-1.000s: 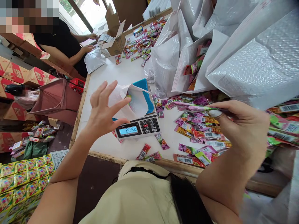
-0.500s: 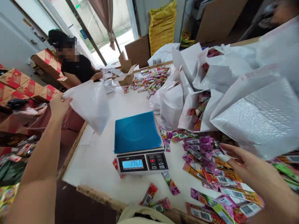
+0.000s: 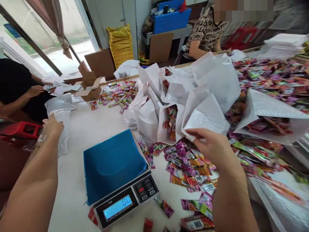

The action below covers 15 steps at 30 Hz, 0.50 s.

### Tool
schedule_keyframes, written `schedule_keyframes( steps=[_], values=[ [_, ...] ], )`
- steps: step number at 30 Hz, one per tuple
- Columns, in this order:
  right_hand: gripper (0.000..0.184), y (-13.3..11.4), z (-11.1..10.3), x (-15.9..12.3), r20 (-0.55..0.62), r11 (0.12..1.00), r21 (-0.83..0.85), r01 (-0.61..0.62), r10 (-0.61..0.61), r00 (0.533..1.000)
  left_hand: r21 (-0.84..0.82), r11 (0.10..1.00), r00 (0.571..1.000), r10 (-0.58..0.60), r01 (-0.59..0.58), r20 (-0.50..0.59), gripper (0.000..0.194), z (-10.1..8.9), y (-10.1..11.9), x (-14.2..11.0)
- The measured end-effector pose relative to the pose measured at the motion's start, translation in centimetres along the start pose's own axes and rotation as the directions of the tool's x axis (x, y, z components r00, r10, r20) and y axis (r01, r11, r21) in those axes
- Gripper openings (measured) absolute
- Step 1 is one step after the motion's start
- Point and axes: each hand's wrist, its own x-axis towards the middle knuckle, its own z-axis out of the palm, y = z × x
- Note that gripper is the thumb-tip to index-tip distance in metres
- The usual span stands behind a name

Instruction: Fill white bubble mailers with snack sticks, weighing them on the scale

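At the table's left side my left hand has its fingers closed on a white padded mailer bag, which hangs down against the tabletop. My right hand pinches the lower left edge of another white padded mailer bag, in front of the cluster of bags. Between the hands stands a digital scale with a blue tray and nothing on it; its display appears to read 0.0. Loose snack sachets lie beneath and around my right hand.
Filled white bags stand upright behind the scale. More sachets are heaped at the right, beside an open mailer. A cardboard box sits at the back left. One person works at the left, another person at the back.
The view has swung right. My left hand has lowered its bag to the table's left side, and my right hand has reached a mailer bag. The scale display has dropped to zero.
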Motion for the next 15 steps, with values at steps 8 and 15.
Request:
schedule_keyframes(
  steps=[8,15],
  values=[
    [0.057,5.6,-1.1,8.0,-0.103,0.920,-0.389,0.037,-0.083,0.991,-0.041,0.880,0.863,0.472,-0.473,0.179,0.096,-2.3,8.2,-17.3],
    [0.021,4.4,-9.1,9.1,-0.059,0.899,-0.401,0.177,-0.218,0.974,-0.433,0.790,0.645,0.608,-0.434,0.462,0.051,-10.3,13.9,-35.8]
  ],
)
